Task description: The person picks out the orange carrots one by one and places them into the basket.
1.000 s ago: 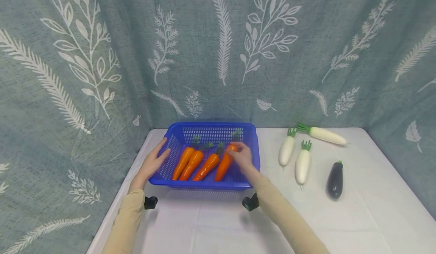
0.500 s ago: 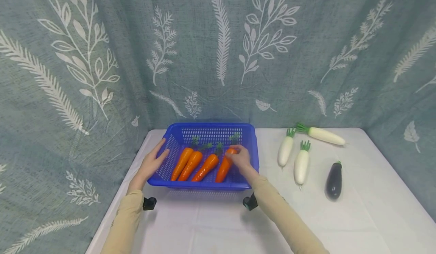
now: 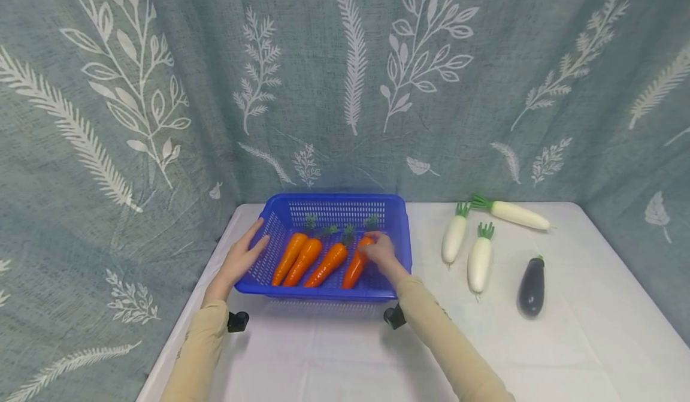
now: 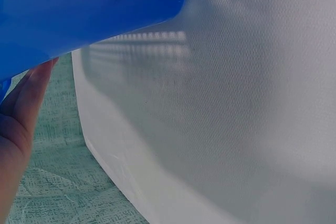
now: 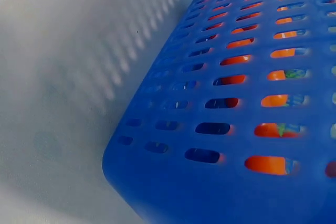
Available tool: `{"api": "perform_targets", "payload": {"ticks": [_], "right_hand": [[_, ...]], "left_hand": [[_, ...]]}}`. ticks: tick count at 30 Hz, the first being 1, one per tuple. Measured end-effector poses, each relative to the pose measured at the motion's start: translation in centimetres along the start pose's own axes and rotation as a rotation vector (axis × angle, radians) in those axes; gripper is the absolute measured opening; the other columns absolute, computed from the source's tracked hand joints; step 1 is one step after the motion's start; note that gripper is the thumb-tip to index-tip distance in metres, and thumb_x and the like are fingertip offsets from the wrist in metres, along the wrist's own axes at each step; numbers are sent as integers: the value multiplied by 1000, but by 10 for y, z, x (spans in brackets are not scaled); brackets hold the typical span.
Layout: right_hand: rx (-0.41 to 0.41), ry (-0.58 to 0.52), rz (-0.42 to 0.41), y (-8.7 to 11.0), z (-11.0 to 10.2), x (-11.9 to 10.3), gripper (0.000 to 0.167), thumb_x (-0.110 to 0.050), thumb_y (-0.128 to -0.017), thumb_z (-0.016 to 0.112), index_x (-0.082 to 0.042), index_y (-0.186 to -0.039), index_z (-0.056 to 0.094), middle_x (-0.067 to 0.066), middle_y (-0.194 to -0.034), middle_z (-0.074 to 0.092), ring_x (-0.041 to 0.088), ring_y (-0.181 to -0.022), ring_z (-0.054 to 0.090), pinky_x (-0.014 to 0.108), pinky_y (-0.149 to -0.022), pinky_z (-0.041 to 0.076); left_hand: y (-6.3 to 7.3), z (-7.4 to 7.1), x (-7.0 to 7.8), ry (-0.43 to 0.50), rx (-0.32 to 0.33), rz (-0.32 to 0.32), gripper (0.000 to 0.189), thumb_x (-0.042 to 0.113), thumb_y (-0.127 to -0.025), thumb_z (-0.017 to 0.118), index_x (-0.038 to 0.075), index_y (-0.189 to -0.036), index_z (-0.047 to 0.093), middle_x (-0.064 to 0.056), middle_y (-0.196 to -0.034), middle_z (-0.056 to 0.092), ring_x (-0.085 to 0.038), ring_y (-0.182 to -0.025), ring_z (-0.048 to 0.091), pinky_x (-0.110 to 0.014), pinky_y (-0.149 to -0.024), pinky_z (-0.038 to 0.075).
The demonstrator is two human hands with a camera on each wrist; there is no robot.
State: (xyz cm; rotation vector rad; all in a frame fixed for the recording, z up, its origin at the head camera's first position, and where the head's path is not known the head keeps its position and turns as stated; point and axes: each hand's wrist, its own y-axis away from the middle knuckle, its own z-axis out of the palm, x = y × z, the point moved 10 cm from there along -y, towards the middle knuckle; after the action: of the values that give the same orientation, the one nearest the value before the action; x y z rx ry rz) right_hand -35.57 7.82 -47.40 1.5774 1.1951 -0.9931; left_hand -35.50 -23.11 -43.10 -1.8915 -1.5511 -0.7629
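Note:
A blue plastic basket [image 3: 336,294] with slotted walls holds several orange carrots, their green tops toward the far side. My right hand [image 3: 380,250] reaches inside and pinches the thick end of the rightmost carrot [image 3: 354,270]. To its left lie the other carrots, among them a slanted one [image 3: 326,265] closest to it. My left hand [image 3: 240,257] rests at the basket's left rim, fingers straight and thumb spread. In the left wrist view, its fingers [image 4: 32,95] lie against the basket's outer wall. The right wrist view shows orange through the slots, with my right hand mostly hidden.
On the white table [image 3: 334,354], right of the basket, lie three white radishes, one [image 3: 478,264] nearest the front. An eggplant [image 3: 531,286] lies farther right. A patterned green curtain [image 3: 323,90] hangs behind and along both sides.
My right hand and the rightmost carrot's thick end have shifted slightly down and toward me within the basket. The left hand keeps its place at the rim.

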Motion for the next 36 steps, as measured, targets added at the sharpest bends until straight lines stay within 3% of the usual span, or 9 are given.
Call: {"api": "perform_targets", "payload": {"ticks": [8,10,15,18,22,25,32,35,36], "right_hand": [[-43,49,-29,-5,3,3,59,9,-72,64,6,-130,57,26,-125,58,35,-107,58,42,-93,51],[-37,68,-101,-28,9,21,59,8,-67,66,5,-126,59,25,-118,61,32,-96,60,36,-82,54],[-28,111,-180,-87,27,72,57,3,-63,69,5,-120,62,22,-105,64,27,-81,60,32,-67,53],[-17,104,-123,-71,21,58,57,6,-64,69,4,-120,63,23,-107,64,29,-85,61,35,-72,54],[-11,75,-28,-20,7,16,56,12,-68,64,8,-124,60,27,-115,61,34,-95,60,40,-82,54],[8,67,-12,-3,1,2,54,13,-70,60,11,-124,58,29,-116,60,34,-95,59,35,-80,54],[52,36,18,1,-4,0,53,14,-70,60,10,-123,59,29,-118,59,35,-99,59,34,-78,53],[66,39,39,-12,-2,13,57,14,-69,62,7,-125,60,28,-125,57,36,-104,58,36,-83,53],[76,40,38,-26,1,26,57,13,-67,65,5,-123,62,26,-124,58,35,-103,59,37,-81,54]], "left_hand": [[0,0,0,-4,3,9,62,34,-105,42,3,-155,21,-25,-156,23,-46,-141,23,-59,-114,18],[0,0,0,-2,2,6,62,34,-105,42,4,-155,21,-25,-156,23,-46,-141,23,-60,-114,18],[1,0,0,2,1,0,62,34,-105,42,4,-155,21,-25,-156,23,-46,-141,23,-60,-114,18],[1,0,0,2,0,-2,62,34,-105,42,4,-155,21,-25,-156,23,-46,-142,23,-59,-114,18],[0,1,-2,-1,-3,-8,63,35,-105,42,5,-155,20,-24,-157,22,-46,-142,22,-60,-114,18],[0,0,-2,3,-3,-6,63,36,-105,42,5,-155,20,-24,-157,22,-46,-142,22,-60,-114,18],[0,0,-1,6,-2,-3,63,35,-105,42,5,-155,21,-25,-156,23,-47,-141,23,-60,-114,18],[0,0,-1,5,-3,-7,63,35,-105,41,5,-155,20,-25,-156,22,-47,-141,23,-60,-114,18],[0,0,-2,6,-3,-8,63,35,-105,41,5,-155,20,-25,-156,23,-47,-141,23,-60,-114,18]]}}
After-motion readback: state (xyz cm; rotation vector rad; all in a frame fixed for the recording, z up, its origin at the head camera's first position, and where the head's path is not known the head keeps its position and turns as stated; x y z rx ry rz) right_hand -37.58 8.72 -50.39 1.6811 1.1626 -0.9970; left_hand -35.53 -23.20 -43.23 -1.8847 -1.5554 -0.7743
